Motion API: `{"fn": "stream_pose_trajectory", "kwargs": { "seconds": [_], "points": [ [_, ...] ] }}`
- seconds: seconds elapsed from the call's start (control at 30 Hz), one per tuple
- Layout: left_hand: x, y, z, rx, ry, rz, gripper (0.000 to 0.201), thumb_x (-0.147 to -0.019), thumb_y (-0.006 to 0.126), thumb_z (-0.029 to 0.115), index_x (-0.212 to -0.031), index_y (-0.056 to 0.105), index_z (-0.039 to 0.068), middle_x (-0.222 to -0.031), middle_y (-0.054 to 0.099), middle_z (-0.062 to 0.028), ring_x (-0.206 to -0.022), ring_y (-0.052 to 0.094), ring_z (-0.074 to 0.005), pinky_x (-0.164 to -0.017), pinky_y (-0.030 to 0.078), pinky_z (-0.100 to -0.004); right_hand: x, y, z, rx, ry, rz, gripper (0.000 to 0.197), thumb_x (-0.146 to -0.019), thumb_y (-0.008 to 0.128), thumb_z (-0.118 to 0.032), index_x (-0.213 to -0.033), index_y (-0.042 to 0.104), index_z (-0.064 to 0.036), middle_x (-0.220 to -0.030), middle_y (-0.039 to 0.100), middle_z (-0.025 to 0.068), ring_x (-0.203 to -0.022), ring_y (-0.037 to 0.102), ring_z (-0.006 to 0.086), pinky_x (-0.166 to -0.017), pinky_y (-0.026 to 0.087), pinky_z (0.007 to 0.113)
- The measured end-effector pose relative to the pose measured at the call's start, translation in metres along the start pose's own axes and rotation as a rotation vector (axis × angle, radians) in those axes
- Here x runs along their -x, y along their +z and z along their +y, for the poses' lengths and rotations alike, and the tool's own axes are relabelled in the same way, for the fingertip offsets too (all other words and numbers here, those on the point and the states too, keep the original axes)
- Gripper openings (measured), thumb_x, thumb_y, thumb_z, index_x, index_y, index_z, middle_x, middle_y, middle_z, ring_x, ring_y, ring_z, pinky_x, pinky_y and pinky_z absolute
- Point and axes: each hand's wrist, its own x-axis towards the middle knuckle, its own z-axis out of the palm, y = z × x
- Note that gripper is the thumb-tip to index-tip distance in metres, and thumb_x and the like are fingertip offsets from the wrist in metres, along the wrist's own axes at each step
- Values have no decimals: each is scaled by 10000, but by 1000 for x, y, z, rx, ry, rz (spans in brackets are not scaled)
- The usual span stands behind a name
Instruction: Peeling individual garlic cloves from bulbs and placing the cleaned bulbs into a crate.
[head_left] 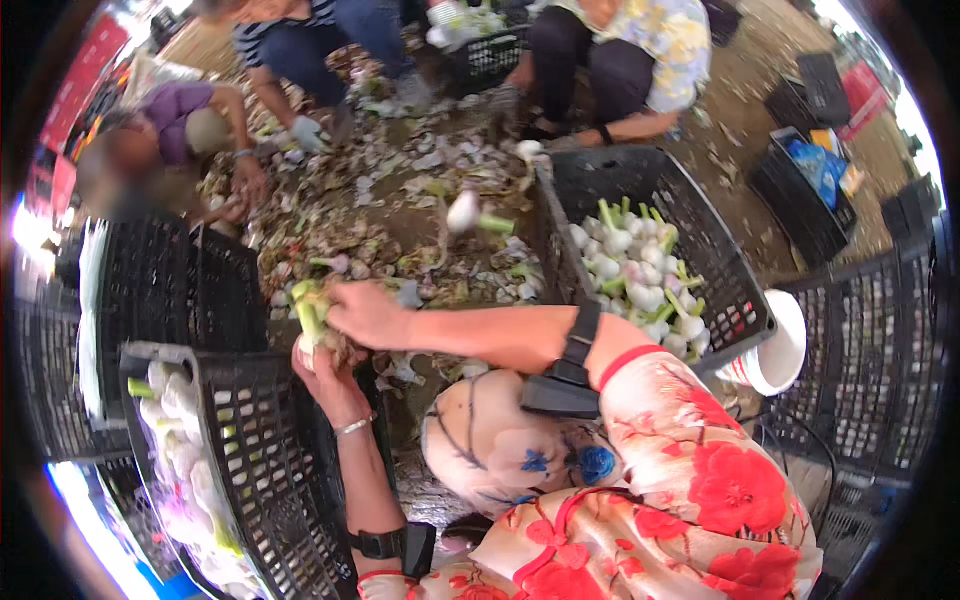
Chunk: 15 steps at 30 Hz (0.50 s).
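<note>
Low in front of me, my left hand (pixel 338 388) grips a garlic bulb (pixel 311 322) from below, its short green stalk pointing up. My right hand (pixel 372 315) reaches across from the right, its fingers closed against the stalk and outer skin of that same bulb. Beneath both hands lies a littered heap of dry garlic skins (pixel 400 190). Farther off, above the heap, a blurred garlic bulb with a cut green stalk (pixel 463 212) shows; whether it lies or moves I cannot tell. My right fingertips are partly hidden.
At right, a black crate (pixel 715 215) holds trimmed garlic bulbs (pixel 640 265), with a white bucket (pixel 780 345) beside it. Another black crate (pixel 270 450) of garlic stands at my left. Several people crouch around the heap, one with a gloved hand (pixel 307 132).
</note>
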Motion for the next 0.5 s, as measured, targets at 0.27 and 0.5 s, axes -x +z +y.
{"fn": "stream_pose_trajectory", "kwargs": {
  "seconds": [0.27, 0.5],
  "points": [
    [-2, -13, 12, 113, -366, -200, 393, -843, 456, 250, -1179, 415, 49, -1031, 531, -127, -798, 590, -220, -591, 544, -329, 16, -15, 27, -547, 373, -294, 269, -789, 465, -100, -1015, 551, 17, -859, 598, 59, -714, 552, 107, -602, 446, 241],
    [5, -24, -8, 53, -308, -193, 447, -792, 559, 84, -1193, 362, 90, -1060, 500, -90, -824, 567, -184, -567, 517, -300, 27, -27, -5, -453, 451, -421, 216, -753, 494, -104, -906, 580, 22, -798, 583, 34, -678, 510, 100, -593, 407, 244]
  ]
}}
